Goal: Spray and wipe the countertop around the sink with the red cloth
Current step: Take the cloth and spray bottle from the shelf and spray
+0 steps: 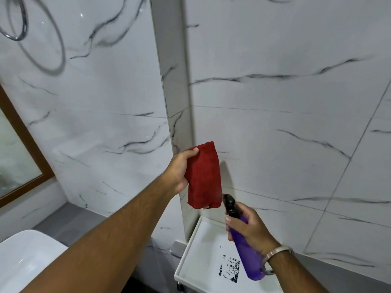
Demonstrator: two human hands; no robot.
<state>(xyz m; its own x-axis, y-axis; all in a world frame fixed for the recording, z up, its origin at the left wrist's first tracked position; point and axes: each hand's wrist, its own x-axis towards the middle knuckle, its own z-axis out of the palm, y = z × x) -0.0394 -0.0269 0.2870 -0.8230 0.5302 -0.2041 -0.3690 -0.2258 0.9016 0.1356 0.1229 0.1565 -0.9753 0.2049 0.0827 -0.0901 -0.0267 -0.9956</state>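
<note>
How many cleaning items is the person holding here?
2: the red cloth in the left hand, and the purple spray bottle in the right hand.

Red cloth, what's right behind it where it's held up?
Behind the red cloth, gripped by the left hand, marble-veined wall tile and the cloth's shadow show. The tile directly behind the cloth is hidden.

One head-worn camera looks forward and slightly down from close range into a corner of marble-veined wall [275,92]. Both forearms reach in from six o'clock. A sink [27,261] edges in at eight o'clock, a framed mirror [19,157] at nine.
</note>
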